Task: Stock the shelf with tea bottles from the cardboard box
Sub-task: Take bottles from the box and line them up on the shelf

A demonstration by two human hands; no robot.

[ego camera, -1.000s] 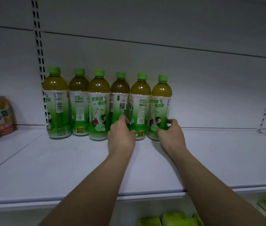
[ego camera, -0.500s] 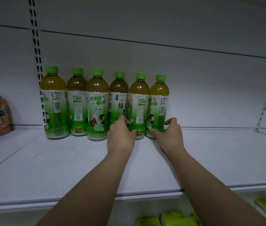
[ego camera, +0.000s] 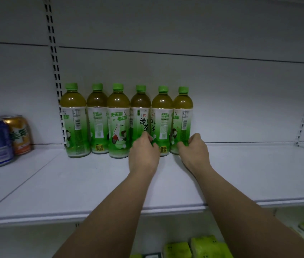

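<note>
Standing upright at the shelf's (ego camera: 91, 183) back, the rightmost tea bottle (ego camera: 182, 120) sits gripped low in your right hand (ego camera: 194, 148) (the nearer one), left hand (ego camera: 143, 151) curled around the fourth bottle (ego camera: 140, 118).

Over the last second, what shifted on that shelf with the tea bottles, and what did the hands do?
The right hand turned the rightmost bottle: its barcode side now faces out. It keeps hold low on that bottle. The left hand stays at the base of the fourth bottle and fifth bottle. Nothing let go. The row of six and the cans stayed put.
</note>
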